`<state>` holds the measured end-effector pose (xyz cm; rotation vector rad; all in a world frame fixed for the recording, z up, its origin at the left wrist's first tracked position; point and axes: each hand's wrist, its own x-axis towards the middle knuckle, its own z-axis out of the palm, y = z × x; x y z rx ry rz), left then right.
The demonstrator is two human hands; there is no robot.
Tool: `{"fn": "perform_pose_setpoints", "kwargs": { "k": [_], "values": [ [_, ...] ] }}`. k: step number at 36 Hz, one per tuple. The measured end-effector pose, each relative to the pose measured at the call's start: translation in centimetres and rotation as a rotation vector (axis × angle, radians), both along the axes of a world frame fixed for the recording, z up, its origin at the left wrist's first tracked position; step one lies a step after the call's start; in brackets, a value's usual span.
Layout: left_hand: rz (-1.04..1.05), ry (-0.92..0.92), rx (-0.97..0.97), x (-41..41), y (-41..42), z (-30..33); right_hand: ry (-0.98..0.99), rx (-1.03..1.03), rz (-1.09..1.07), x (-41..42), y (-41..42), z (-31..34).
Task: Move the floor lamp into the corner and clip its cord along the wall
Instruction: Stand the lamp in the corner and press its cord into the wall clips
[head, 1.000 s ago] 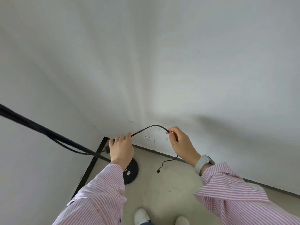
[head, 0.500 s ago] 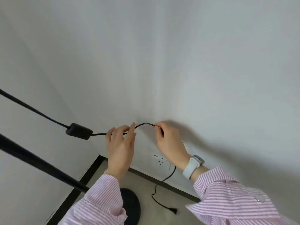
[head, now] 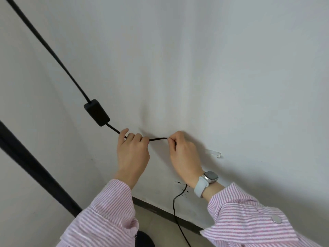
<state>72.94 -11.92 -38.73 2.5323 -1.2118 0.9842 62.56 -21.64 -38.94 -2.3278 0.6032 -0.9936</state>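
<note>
The lamp's black cord (head: 158,139) runs down from the top left through a black inline switch box (head: 96,112). A short stretch of it spans between my hands against the white wall. My left hand (head: 132,154) pinches the cord just below the switch. My right hand (head: 183,155) pinches it a little further right, and the cord drops behind that wrist toward the floor (head: 176,211). A clear cord clip (head: 214,153) is stuck on the wall to the right of my right hand. The lamp's black pole (head: 35,172) slants across the lower left. A bit of its round base (head: 145,239) shows at the bottom.
A wall outlet (head: 183,188) shows partly beneath my right wrist. Dark baseboard (head: 160,210) runs along the bottom of the wall above a beige floor (head: 160,230). The room corner (head: 71,157) is at the left, behind the pole.
Both hands have lifted the cord higher up the wall and pulled it straighter between them. The switch box now hangs above my left hand. The clear clip has come into view.
</note>
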Motion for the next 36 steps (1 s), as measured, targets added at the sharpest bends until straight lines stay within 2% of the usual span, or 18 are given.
{"fn": "perform_pose_setpoints", "kwargs": {
  "k": [4, 7, 13, 19, 23, 26, 30, 36],
  "values": [
    [0.007, 0.019, 0.049, 0.3, 0.2, -0.4, 0.098, -0.106, -0.007, 0.2, -0.2, -0.7],
    [0.025, 0.034, 0.009, 0.6, 0.2, -0.6, 0.085, -0.094, -0.038, 0.7, -0.2, -1.0],
    [0.057, 0.109, -0.124, 2.0, -0.2, -0.5, 0.058, 0.091, -0.015, 0.5, 0.4, -2.3],
    [0.021, 0.15, -0.201, 2.9, -0.7, -0.7, 0.124, 0.23, -0.001, -4.3, -1.2, -6.1],
    [-0.073, 0.168, -0.264, 2.3, -1.1, -1.0, 0.119, 0.214, -0.031, -5.6, -1.7, -5.5],
    [-0.239, 0.112, -0.287, 0.6, -1.0, -1.9, 0.094, 0.192, -0.052, -4.8, -1.7, -4.0],
    [-0.487, 0.049, -0.184, -1.7, -1.4, -3.3, 0.142, 0.142, -0.063, -4.0, -1.3, -3.0],
    [-0.503, 0.034, -0.175, -2.4, -2.7, -3.4, 0.171, 0.199, -0.051, -4.6, -1.4, -3.5]
  ]
}}
